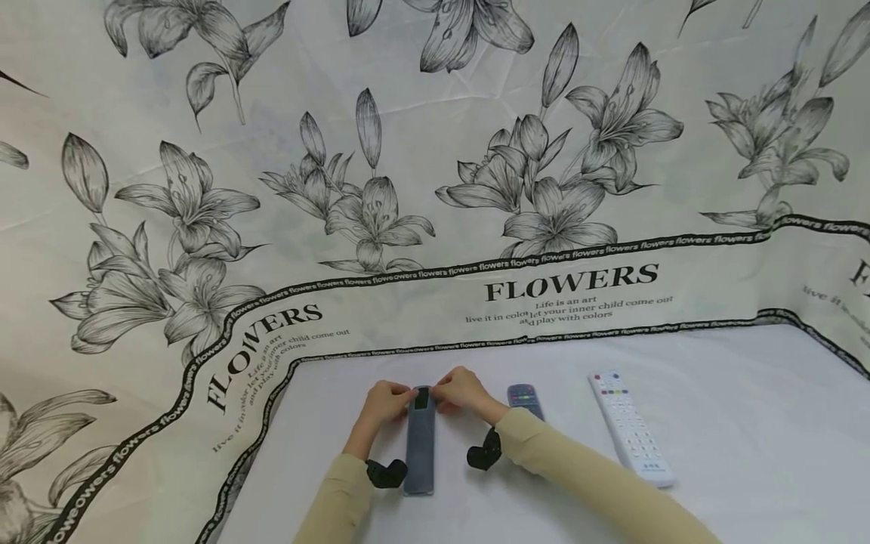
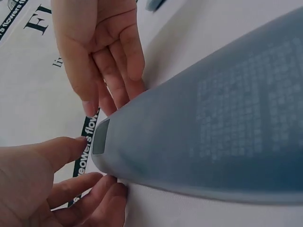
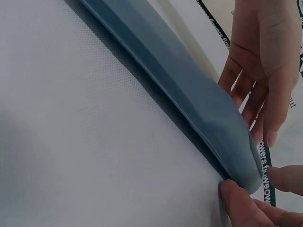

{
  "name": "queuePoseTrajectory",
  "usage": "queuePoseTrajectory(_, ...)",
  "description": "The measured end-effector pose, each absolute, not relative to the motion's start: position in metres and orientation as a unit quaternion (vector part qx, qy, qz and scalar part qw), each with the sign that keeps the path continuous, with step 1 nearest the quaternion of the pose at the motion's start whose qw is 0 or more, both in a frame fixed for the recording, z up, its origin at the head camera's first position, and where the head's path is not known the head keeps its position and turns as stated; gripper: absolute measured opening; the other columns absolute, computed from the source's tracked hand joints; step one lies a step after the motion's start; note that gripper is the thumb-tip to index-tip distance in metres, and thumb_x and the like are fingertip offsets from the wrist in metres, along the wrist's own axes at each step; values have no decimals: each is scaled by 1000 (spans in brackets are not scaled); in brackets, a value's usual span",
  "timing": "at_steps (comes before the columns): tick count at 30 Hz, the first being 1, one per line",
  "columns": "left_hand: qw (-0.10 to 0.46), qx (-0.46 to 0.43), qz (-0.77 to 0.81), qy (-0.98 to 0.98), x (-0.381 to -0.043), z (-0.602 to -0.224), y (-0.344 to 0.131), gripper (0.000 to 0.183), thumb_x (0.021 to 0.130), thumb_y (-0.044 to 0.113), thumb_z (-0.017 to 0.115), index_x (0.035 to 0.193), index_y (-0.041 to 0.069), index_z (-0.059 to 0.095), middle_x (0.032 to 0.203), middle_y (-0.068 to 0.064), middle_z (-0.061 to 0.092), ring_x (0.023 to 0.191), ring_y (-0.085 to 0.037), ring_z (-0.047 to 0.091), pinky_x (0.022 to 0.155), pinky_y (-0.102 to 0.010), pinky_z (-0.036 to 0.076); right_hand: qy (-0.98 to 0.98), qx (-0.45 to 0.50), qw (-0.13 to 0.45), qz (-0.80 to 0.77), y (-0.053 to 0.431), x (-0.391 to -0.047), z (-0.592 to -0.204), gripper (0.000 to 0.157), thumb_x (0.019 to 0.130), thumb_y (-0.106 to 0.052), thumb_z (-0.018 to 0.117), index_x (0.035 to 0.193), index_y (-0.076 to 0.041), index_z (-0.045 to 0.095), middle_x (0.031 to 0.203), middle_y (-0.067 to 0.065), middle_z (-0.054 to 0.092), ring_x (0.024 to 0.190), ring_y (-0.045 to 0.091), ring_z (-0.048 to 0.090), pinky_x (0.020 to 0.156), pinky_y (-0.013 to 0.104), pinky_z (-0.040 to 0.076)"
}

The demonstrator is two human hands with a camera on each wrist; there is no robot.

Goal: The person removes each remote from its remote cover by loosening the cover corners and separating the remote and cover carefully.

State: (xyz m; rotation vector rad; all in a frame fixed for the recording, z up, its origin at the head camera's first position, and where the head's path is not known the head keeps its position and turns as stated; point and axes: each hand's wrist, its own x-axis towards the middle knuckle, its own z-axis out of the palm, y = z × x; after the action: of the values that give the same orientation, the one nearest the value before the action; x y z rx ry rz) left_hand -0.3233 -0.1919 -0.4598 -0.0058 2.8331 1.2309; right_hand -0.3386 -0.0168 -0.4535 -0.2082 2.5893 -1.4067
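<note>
A blue-grey remote control [image 1: 419, 453] lies lengthwise before me, a dark window [image 1: 422, 398] at its far end. Faint rows of pale marks [image 2: 251, 104] cover part of its upper surface in the left wrist view. My left hand [image 1: 389, 402] holds the far end from the left, fingertips at the side edge and thumb close to the tip. From the other side my right hand [image 1: 469, 391] holds the same end, its fingers [image 3: 234, 198] at the lower edge. The undersides of several fingers are hidden by the remote.
Right of my right hand is a dark remote control [image 1: 523, 397] with coloured buttons, partly covered by my sleeve. Farther right lies a white remote control [image 1: 632, 434]. A flower-printed cloth [image 1: 544, 295] rises behind the white table surface [image 1: 754, 431]. Dark cameras [image 1: 387, 474] sit at both wrists.
</note>
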Motion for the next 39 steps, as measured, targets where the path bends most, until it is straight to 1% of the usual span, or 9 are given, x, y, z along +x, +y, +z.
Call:
queuePoseTrajectory(4, 17, -6, 400, 916, -326, -463, -190, 34, 88, 24, 67, 104, -6, 70, 89, -15, 73, 64, -11, 61, 59, -23, 50, 862, -50, 114, -492, -18, -341, -457, 24, 87, -15, 65, 98, 4, 72, 68, 12, 72, 51, 9, 64, 52, 18, 49)
queuePoseTrajectory(7, 7, -13, 403, 915, -327, -464, -188, 36, 87, 23, 69, 105, -8, 69, 88, -16, 72, 64, -12, 62, 58, -25, 51, 855, -51, 123, -500, -19, -341, -459, 23, 88, -15, 65, 101, 4, 72, 68, 9, 71, 50, 7, 61, 51, 19, 50)
queuePoseTrajectory(12, 4, -26, 416, 909, -327, -468, -187, 36, 86, 23, 70, 105, -9, 69, 90, -17, 72, 64, -12, 63, 57, -26, 52, 845, -57, 134, -514, -21, -339, -460, 24, 90, -15, 64, 103, 5, 70, 75, 11, 72, 55, 9, 64, 53, 22, 54)
queuePoseTrajectory(17, 19, -40, 439, 897, -325, -469, -188, 35, 88, 23, 69, 107, -6, 69, 93, -17, 72, 67, -12, 64, 59, -27, 54, 837, -55, 148, -524, -20, -337, -459, 31, 89, -19, 67, 108, 6, 68, 83, 12, 73, 59, 10, 66, 57, 25, 56)
queuePoseTrajectory(23, 12, -10, 433, 901, -323, -461, -187, 35, 90, 22, 65, 111, -6, 67, 98, -17, 72, 74, -14, 63, 63, -28, 53, 830, -61, 132, -538, -17, -339, -457, 34, 87, -20, 70, 109, 6, 68, 84, 13, 74, 58, 10, 65, 57, 26, 55)
queuePoseTrajectory(27, 12, 2, 438, 899, -321, -455, -187, 36, 92, 22, 63, 117, -4, 65, 100, -17, 71, 71, -14, 64, 60, -27, 53, 821, -57, 127, -553, -15, -341, -455, 34, 86, -19, 71, 109, 5, 68, 83, 10, 73, 56, 7, 62, 57, 25, 55)
queuePoseTrajectory(30, 13, 7, 441, 898, -320, -452, -187, 36, 93, 22, 62, 119, -2, 64, 98, -17, 71, 71, -14, 64, 59, -27, 53, 819, -55, 127, -557, -14, -341, -451, 32, 86, -18, 71, 110, 4, 69, 85, 11, 74, 57, 6, 63, 59, 25, 56)
queuePoseTrajectory(36, 5, 27, 444, 896, -318, -448, -187, 33, 94, 16, 59, 120, -5, 63, 99, -19, 71, 74, -16, 67, 61, -28, 56, 819, -77, 125, -554, -12, -340, -445, 30, 87, -14, 69, 112, 4, 68, 84, 14, 74, 62, 13, 68, 65, 31, 58)
queuePoseTrajectory(39, -9, 42, 441, 897, -316, -446, -188, 32, 94, 13, 57, 119, -6, 63, 99, -20, 71, 72, -17, 67, 60, -28, 55, 817, -95, 120, -555, -10, -338, -443, 30, 87, -12, 67, 112, 5, 68, 87, 16, 74, 66, 17, 69, 67, 34, 59)
